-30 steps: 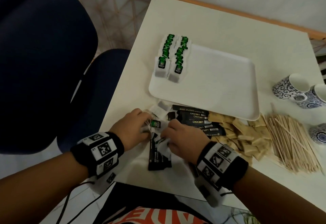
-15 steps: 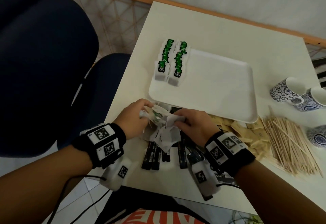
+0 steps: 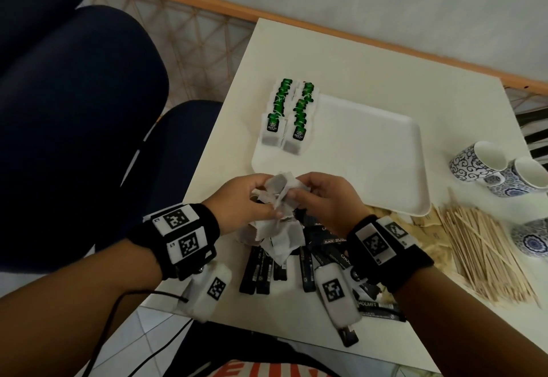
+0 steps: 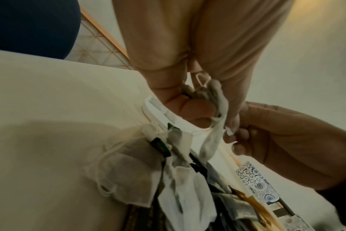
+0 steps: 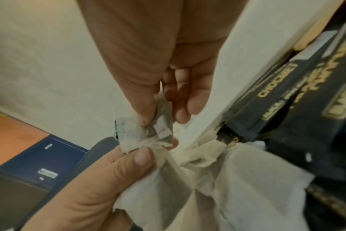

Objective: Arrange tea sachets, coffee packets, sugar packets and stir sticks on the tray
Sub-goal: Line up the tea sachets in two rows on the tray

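White table [image 3: 370, 74] | left hand [image 3: 240, 201], right hand [image 3: 326, 198] raised, knuckles up | both grips pinch tea sachets [image 3: 280, 195]

Tray [image 3: 370, 169] mid-table [image 3: 355, 65]. 2 rows of tea sachets [image 3: 286, 115] on tray's left edge. Cups [image 3: 501, 169] right of tray. Coffee packets [image 3: 261, 270] before tray. Stir sticks [image 3: 480, 252] at right, before cups. Sugar packets [image 3: 424, 222] between coffee packets and stir sticks. Chair [image 3: 74, 124] left of table.
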{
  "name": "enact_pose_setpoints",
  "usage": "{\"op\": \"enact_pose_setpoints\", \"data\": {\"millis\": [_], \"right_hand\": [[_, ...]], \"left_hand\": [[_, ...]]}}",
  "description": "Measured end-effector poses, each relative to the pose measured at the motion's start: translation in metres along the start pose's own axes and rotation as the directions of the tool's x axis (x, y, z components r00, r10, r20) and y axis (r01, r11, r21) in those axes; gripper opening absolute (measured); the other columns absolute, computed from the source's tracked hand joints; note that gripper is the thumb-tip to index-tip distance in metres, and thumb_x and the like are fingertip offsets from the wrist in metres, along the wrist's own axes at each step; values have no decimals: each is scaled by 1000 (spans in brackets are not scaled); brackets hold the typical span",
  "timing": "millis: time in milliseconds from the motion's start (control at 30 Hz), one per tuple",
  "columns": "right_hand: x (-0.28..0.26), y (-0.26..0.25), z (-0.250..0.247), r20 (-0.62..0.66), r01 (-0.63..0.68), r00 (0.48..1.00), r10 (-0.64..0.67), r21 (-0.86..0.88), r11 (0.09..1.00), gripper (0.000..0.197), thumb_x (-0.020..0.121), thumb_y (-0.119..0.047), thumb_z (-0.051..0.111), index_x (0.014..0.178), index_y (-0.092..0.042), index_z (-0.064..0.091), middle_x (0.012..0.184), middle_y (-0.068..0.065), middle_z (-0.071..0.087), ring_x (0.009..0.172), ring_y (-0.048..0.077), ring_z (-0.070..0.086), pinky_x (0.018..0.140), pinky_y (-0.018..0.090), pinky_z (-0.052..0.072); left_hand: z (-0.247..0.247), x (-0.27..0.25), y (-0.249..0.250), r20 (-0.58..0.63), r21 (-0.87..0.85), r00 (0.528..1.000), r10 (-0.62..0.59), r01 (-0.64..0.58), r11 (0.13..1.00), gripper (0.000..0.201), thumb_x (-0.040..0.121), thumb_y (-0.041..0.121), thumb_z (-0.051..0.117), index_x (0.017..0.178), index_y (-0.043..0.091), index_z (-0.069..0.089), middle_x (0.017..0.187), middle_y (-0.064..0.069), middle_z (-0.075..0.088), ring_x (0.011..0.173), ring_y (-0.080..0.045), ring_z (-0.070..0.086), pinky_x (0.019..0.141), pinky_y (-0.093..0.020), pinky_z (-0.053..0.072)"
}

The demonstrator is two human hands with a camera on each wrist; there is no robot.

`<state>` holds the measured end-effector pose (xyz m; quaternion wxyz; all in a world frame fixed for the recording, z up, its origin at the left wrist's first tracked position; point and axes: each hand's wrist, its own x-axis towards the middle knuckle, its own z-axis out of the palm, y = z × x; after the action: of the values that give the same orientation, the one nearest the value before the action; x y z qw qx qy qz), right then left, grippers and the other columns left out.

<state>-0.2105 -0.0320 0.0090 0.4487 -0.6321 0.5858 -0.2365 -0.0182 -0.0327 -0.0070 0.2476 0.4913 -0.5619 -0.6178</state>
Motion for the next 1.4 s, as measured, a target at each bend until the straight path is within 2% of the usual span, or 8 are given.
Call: {"op": "enact_pose_setpoints", "data": {"millis": [133, 233, 333, 433, 533, 833, 1233, 1400], "right_hand": [[2, -10, 4, -47, 16, 999, -10, 125, 992, 20, 88, -24, 65, 70, -31, 68, 62, -5, 66, 51, 14, 54, 54, 40, 50], [6, -12, 4, -88, 21, 996, -8, 142, 990, 4, 86, -23, 68, 84, -23, 65, 69, -1, 64, 60, 18, 55, 60, 36, 47], [9, -12, 3, -103, 48, 993, -50, -22, 999, 30, 81, -28, 73, 107, -29, 56, 88, -5, 64, 71, 13, 60, 64, 26, 51], [9, -19, -2, -87, 239, 963, -255, -164, 957, 53, 79, -25, 73, 125, -39, 49, 108, -12, 52, 85, 1, 54, 65, 15, 48], [14, -20, -5, -9, 401, 906, -423, -302, 865, 29, 82, -21, 71, 110, -29, 67, 101, -9, 57, 88, -1, 53, 72, 16, 47], [30, -26, -20, 71, 307, 952, -299, -270, 913, 17, 83, -14, 69, 84, -32, 68, 83, -17, 64, 76, 4, 61, 66, 10, 45], [53, -20, -37, 127, 387, 922, -366, -290, 875, 35, 78, -5, 55, 99, -24, 75, 86, -6, 70, 78, 7, 62, 73, 21, 50], [60, -26, -47, 202, 416, 908, -367, -316, 853, 33, 82, -5, 63, 105, -28, 73, 91, -10, 69, 77, 6, 62, 74, 24, 52]], "left_hand": [[5, 0, 11, -28, -158, 1000, -11, 6, 987, 19, 83, 3, 69, 96, 17, 67, 81, 1, 66, 71, -9, 62, 64, -22, 52], [4, 1, 17, -91, -280, 995, -45, 17, 960, 11, 87, 4, 65, 96, 9, 66, 72, -1, 65, 57, -8, 60, 47, -21, 48], [-2, 3, 20, -138, -250, 989, -62, 25, 968, 10, 90, 7, 62, 81, 10, 64, 59, 2, 61, 45, -6, 55, 40, -18, 43], [-9, 3, 21, -111, -75, 992, -56, 48, 996, 12, 88, 21, 67, 80, 12, 66, 59, 1, 59, 46, -9, 52, 41, -20, 43], [-14, 5, 19, -125, 44, 990, -58, 64, 997, 20, 82, 32, 72, 87, 14, 69, 68, 0, 58, 54, -7, 53, 44, -18, 43], [-26, 18, 22, -83, 95, 993, -89, 96, 991, 13, 85, 29, 70, 89, 17, 70, 73, -1, 61, 52, -6, 52, 44, -18, 43], [-38, 46, 27, -96, 51, 992, -87, 92, 994, 16, 83, 29, 72, 89, 14, 71, 68, -1, 53, 48, -5, 47, 43, -20, 43], [-44, 54, 30, 40, 16, 989, -145, 144, 989, 37, 81, 27, 73, 98, -5, 65, 76, -10, 54, 48, -9, 49, 42, -20, 41]]}}
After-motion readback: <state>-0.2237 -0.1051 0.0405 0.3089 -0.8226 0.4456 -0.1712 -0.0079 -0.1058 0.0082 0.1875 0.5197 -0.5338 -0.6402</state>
